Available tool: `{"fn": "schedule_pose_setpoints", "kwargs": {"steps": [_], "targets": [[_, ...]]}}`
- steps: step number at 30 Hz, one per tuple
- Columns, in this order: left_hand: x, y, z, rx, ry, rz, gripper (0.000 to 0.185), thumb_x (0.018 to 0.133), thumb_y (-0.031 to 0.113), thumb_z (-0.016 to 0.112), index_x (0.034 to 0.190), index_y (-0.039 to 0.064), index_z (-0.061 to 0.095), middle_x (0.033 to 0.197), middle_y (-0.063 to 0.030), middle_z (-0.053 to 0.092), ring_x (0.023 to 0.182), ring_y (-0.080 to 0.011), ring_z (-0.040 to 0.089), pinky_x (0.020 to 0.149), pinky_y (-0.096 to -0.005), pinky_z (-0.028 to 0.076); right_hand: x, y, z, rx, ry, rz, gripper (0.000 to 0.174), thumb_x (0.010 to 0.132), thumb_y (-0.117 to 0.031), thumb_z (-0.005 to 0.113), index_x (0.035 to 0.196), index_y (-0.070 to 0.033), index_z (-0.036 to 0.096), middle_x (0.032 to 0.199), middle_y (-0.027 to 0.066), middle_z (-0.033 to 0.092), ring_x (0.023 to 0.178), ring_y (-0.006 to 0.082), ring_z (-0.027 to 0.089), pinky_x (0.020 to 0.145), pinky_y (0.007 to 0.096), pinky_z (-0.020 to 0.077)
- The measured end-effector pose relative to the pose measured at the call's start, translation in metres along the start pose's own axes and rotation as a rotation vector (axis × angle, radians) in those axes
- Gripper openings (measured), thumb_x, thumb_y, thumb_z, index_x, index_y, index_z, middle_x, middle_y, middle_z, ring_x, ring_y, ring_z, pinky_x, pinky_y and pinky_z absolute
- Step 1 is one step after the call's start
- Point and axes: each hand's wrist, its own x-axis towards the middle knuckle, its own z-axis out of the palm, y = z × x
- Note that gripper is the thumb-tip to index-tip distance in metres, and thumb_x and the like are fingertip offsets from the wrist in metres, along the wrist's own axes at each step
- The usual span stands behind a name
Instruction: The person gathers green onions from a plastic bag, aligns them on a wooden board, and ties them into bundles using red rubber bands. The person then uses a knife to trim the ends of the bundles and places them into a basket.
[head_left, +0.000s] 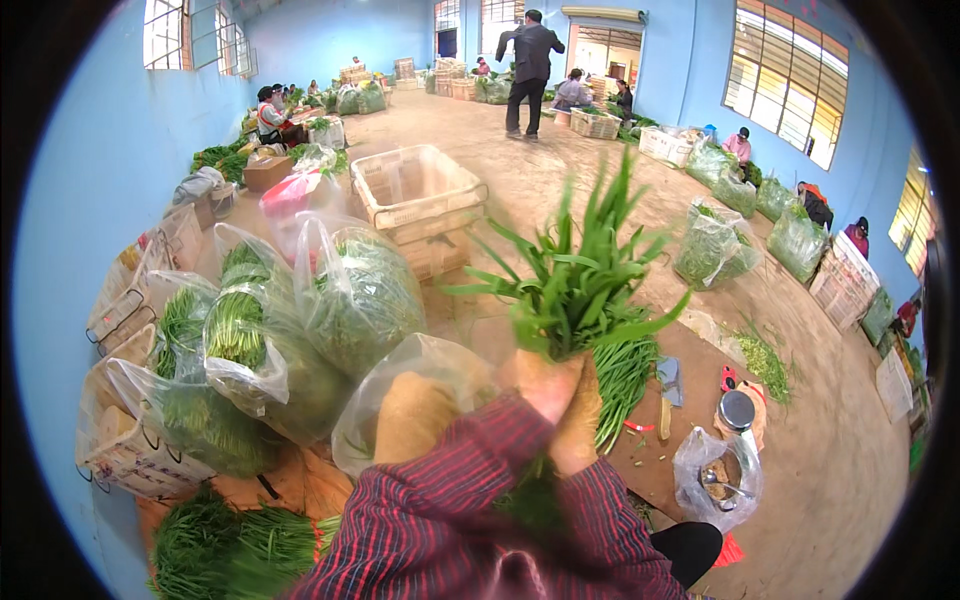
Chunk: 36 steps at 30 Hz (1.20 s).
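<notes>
My left hand (551, 382) is closed around the lower end of a bunch of long-leaved greens (581, 292), its leaves spread upward and blurred. Pressed against it on the right, my right hand (581, 420) also grips the bunch's base; the fingers of both are partly hidden. Behind my hands, a pile of thin green stalks (626, 375) lies on a brown board (645, 472). Right of the pile rest a wooden-handled knife (665, 420) and a red tie strip (637, 426). An open clear plastic bag (435, 352) stands left of my hands.
Filled bags of greens (367, 292) and plastic crates (416, 187) stand ahead and left. More greens (202, 536) lie at lower left. At right are a red phone (728, 377), a round metal container (736, 411) and bagged food (718, 480). A person (531, 67) stands farther off; others sit along the walls.
</notes>
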Motion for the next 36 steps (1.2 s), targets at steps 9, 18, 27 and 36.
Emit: {"fn": "schedule_pose_setpoints", "kwargs": {"steps": [9, 18, 27, 36], "targets": [[-0.032, 0.047, 0.058, 0.014, -0.212, -0.024, 0.063, 0.069, 0.019, 0.08, 0.127, 0.006, 0.059, 0.116, -0.0199, 0.066, 0.113, -0.0385, 0.062, 0.094, -0.0453, 0.051, 0.012, 0.011, -0.061, 0.244, -0.049, -0.004, 0.053, 0.095, -0.032, 0.065, 0.137, -0.004, 0.05, 0.12, 0.0092, 0.062, 0.109, 0.0233, 0.062, 0.094, 0.0386, 0.0534], [0.074, 0.036, -0.054, -0.385, -1.142, -0.106, 0.07, 0.092, 0.041, 0.064, 0.147, 0.001, 0.048, 0.13, -0.0173, 0.066, 0.123, -0.0247, 0.061, 0.108, -0.0386, 0.045, 0.01, -0.054, -0.119, 0.415, -0.118, 0.046, 0.068, 0.087, -0.009, 0.071, 0.148, -0.008, 0.043, 0.108, 0.0036, 0.066, 0.109, 0.0224, 0.063, 0.096, 0.0423, 0.0558], [0.009, -0.048, -0.138, -0.16, -0.981, -0.416, 0.059, 0.091, 0.027, 0.068, 0.144, 0.005, 0.053, 0.143, -0.0092, 0.058, 0.133, -0.0204, 0.051, 0.112, -0.0374, 0.039, 0.021, -0.025, -0.134, 0.533, -0.342, 0.12, 0.072, 0.087, -0.015, 0.074, 0.149, -0.004, 0.04, 0.106, 0.0031, 0.067, 0.11, 0.0248, 0.062, 0.097, 0.0446, 0.0557], [-0.02, -0.045, -0.14, -0.109, -0.873, -0.32, 0.062, 0.088, 0.028, 0.075, 0.141, 0.004, 0.055, 0.143, -0.0109, 0.055, 0.134, -0.0258, 0.047, 0.116, -0.0415, 0.034, 0.025, -0.019, -0.108, 0.478, -0.249, 0.191, 0.069, 0.087, -0.012, 0.073, 0.147, 0.0, 0.041, 0.104, 0.0076, 0.067, 0.106, 0.0266, 0.064, 0.093, 0.0441, 0.0567]]}}
